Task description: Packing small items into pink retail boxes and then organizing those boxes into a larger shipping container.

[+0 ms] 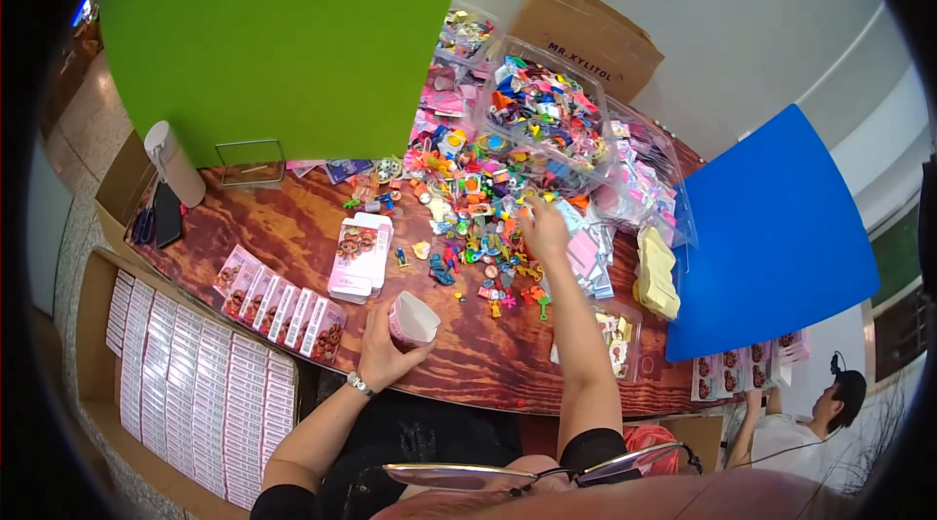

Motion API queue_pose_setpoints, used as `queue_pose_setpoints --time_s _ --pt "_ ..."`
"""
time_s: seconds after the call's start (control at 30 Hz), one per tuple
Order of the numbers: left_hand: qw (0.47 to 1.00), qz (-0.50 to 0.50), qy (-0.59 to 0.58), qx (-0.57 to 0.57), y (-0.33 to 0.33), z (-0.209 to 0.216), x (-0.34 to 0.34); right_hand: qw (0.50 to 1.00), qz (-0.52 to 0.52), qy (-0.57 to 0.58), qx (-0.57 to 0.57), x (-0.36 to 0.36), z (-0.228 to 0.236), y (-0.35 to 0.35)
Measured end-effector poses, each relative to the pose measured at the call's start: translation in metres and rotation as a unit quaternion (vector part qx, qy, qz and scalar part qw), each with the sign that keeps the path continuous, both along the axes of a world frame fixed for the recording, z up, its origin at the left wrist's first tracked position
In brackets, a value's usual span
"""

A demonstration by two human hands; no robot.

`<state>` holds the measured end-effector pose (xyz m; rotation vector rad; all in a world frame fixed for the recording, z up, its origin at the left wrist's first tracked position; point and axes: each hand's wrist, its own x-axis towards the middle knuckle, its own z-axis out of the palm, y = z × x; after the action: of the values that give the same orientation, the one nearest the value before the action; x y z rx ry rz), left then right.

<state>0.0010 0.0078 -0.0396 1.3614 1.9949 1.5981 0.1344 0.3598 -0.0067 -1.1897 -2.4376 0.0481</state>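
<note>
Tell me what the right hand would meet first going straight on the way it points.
The right hand would likely meet the loose pile of small colourful toys right at its fingertips; it may already be touching them, as depth is unclear here.

Dark capital lettering along the brown cardboard box [584, 32] behind the bins [597, 98].

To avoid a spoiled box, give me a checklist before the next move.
1. Open box held: ok, left hand grips it.
2. Its mouth unobstructed: ok, no hand across it.
3. Box contents: cannot tell, its bottom is hidden.
4. Right hand at the toy pile: ok.
5. Toy in right fingers: cannot tell, too small.
6. Pink boxes lined up: ok, in a row at left.
</note>
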Motion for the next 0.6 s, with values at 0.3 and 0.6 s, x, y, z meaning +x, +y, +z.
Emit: queue_pose_setpoints --time_s 0.3,0.6 --pt "0.999 -0.001 0.025 -0.028 0.000 -0.006 0.007 0.970 -0.022 -0.229 -0.083 0.042 0.001 0.052" --pt "0.996 0.049 0.046 -0.051 0.018 0.010 0.001 0.942 0.134 0.233 -0.200 0.044 0.094 -0.019"
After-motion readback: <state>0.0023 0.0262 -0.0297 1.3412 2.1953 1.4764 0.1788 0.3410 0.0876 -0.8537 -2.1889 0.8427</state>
